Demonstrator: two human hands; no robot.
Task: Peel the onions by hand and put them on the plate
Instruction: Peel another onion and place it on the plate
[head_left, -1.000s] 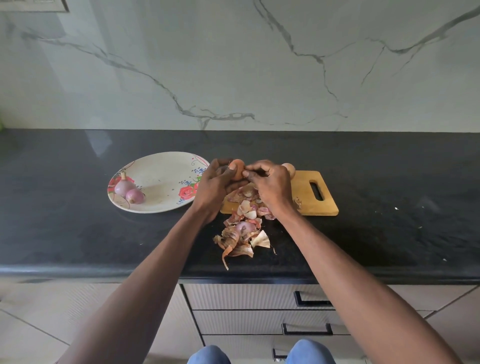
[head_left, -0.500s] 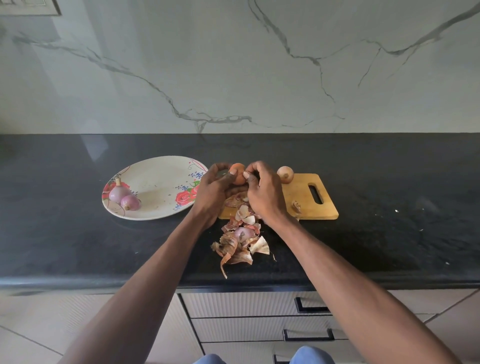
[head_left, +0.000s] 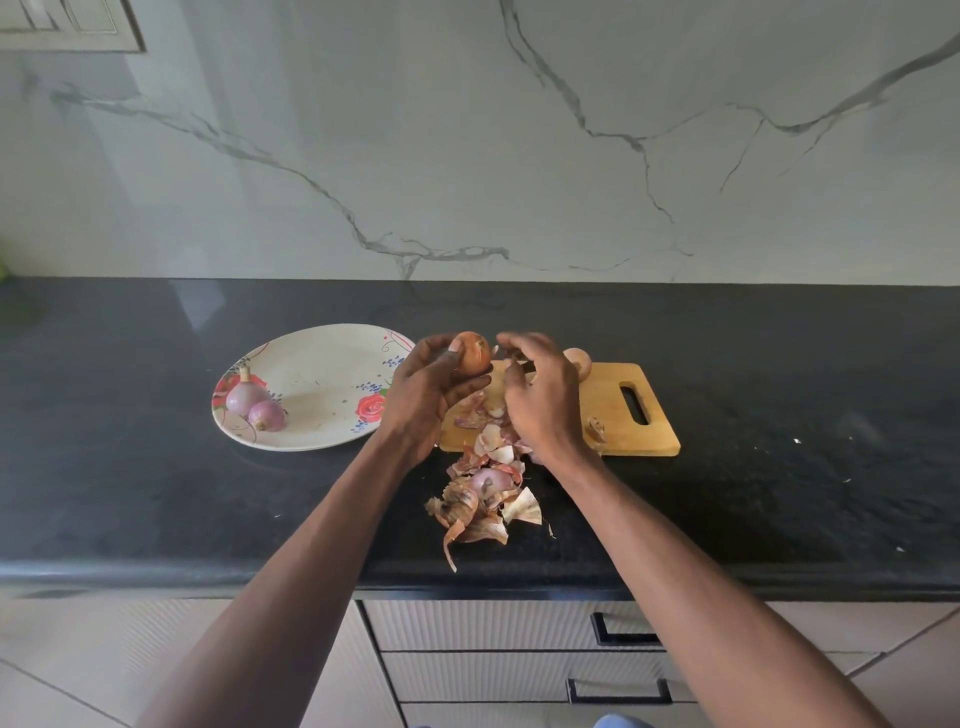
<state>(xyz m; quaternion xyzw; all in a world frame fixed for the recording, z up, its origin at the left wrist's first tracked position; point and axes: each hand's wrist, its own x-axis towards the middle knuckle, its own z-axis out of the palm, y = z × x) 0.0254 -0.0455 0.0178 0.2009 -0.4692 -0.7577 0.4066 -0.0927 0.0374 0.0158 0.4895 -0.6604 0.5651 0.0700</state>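
Observation:
My left hand (head_left: 427, 387) grips a brown-skinned onion (head_left: 472, 353) above the left end of the wooden cutting board (head_left: 613, 415). Just to the right of that onion is my right hand (head_left: 537, 392), its fingers curled; a pale scrap of skin seems to sit at its fingertips, but this is blurred. Another unpeeled onion (head_left: 579, 359) sits at the board's back edge, partly hidden by my right hand. Two peeled purple onions (head_left: 254, 405) lie on the left side of the flowered plate (head_left: 322, 384).
A heap of onion skins (head_left: 485, 493) spreads from the board's front edge toward the counter's front edge. One skin scrap (head_left: 596, 429) lies on the board near its handle slot. The black counter (head_left: 779, 467) meets a marble wall behind. Drawers are below.
My right hand has pulled away from the onion to the right, leaving a small gap. The left hand still holds the onion, now more exposed.

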